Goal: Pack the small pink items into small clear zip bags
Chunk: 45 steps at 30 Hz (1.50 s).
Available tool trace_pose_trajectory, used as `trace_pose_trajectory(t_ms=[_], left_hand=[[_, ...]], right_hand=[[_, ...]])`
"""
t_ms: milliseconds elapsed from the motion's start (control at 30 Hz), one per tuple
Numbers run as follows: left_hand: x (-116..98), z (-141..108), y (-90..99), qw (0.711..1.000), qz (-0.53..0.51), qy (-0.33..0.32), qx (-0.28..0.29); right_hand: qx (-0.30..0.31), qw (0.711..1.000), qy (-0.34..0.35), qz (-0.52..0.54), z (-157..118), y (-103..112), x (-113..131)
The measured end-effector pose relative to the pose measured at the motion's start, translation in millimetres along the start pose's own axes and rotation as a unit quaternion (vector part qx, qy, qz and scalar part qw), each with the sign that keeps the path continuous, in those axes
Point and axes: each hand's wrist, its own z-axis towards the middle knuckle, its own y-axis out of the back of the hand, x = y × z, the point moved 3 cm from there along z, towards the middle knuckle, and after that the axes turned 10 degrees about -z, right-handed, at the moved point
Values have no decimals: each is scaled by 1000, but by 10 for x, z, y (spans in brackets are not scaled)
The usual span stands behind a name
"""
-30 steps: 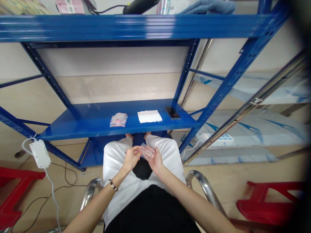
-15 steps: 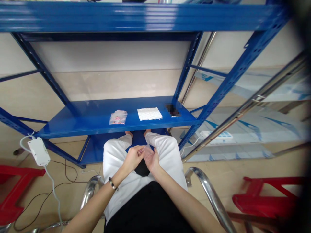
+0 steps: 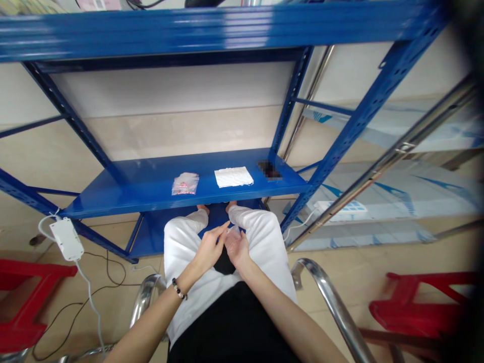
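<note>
Above my lap, my right hand holds a small clear plastic bag between its fingers and palm. My left hand, with a beaded bracelet at the wrist, is beside it with its fingers stretched out and apart, close to the bag. Nothing shows in the left fingers. On the blue shelf in front lie a clear bag with small red and pink pieces, a folded white cloth and a dark blurred object.
A white power box hangs at the shelf's left end, with cables on the floor. Red stools stand on both sides. Metal chair arms flank my legs. A steel-framed rack is at the right.
The fingers of my left hand have straightened and come away from the bag. My right hand stays with the bag. The view has shifted slightly.
</note>
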Motion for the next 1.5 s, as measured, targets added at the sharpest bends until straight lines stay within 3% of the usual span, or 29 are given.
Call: trace_pose_trajectory(t_ms=[333, 600, 833, 1100, 1333, 1500], left_hand=[[20, 35, 12, 1000, 10, -25, -10], [-8, 36, 36, 998, 55, -7, -32], [66, 31, -12, 997, 82, -8, -4], [118, 22, 48, 995, 82, -11, -63], [188, 74, 92, 989, -49, 22, -141], [181, 97, 180, 954, -196, 30, -224]], right_hand=[[-66, 972, -112, 197, -65, -131, 32], [-63, 969, -120, 207, -79, -191, 26], [-58, 973, -118, 192, -71, -209, 64], [-43, 968, -127, 214, -68, -241, -3], [-20, 964, -134, 229, -155, -467, 108], [89, 955, -162, 231, -305, -670, 140]])
